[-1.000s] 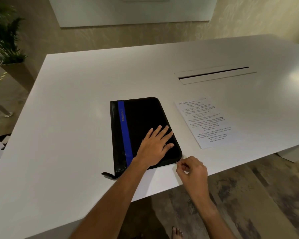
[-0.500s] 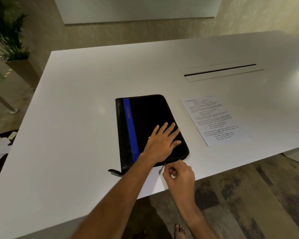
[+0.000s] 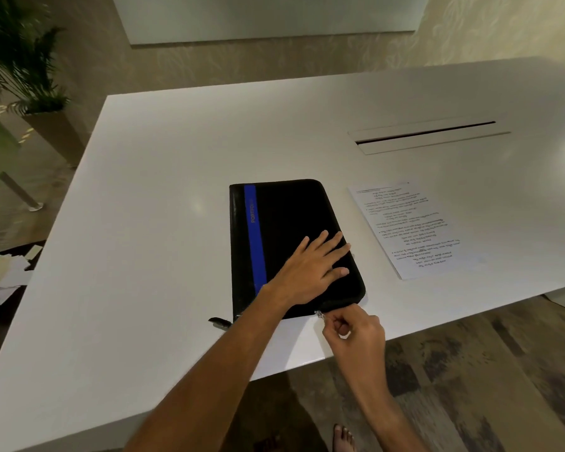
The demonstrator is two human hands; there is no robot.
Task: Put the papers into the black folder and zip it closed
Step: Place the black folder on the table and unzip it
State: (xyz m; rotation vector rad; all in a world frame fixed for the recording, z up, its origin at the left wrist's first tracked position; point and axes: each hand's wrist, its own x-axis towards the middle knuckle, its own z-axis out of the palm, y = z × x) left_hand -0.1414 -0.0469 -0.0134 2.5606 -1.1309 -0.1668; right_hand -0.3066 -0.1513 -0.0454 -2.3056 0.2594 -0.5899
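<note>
Zipper pull (image 3: 319, 314) now sits at the folder's near edge, roughly mid-right; half a second ago the right hand (image 3: 353, 327) was further left along that edge, and a second ago it was at the near right corner. Right grip clenched on the small metal pull, thumb and forefinger pinched, other fingers curled.

Left hand (image 3: 310, 272) stays flat on the cover, palm down, fingers spread toward 1 o'clock; grip released, only pressing.

Black folder (image 3: 291, 230) lies closed on the table (image 3: 144, 223), near its front edge. Rectangular, rounded corners, matte dark cover, padded look. Blue stripe (image 3: 254, 236) runs lengthwise near the spine, pale lettering on it. Short black tab (image 3: 219, 322) pokes out at the folder's 7 o'clock corner.

Papers (image 3: 408, 230) lie flat on the table at 3 o'clock of the folder, just beside, not touching. White sheets, printed lines, text too small to read.

Table white, smooth, faintly glossy. Long narrow slot (image 3: 428, 135) cut in it at 1 o'clock. Potted plant (image 3: 23, 70) at 10 o'clock, beyond the table.
</note>
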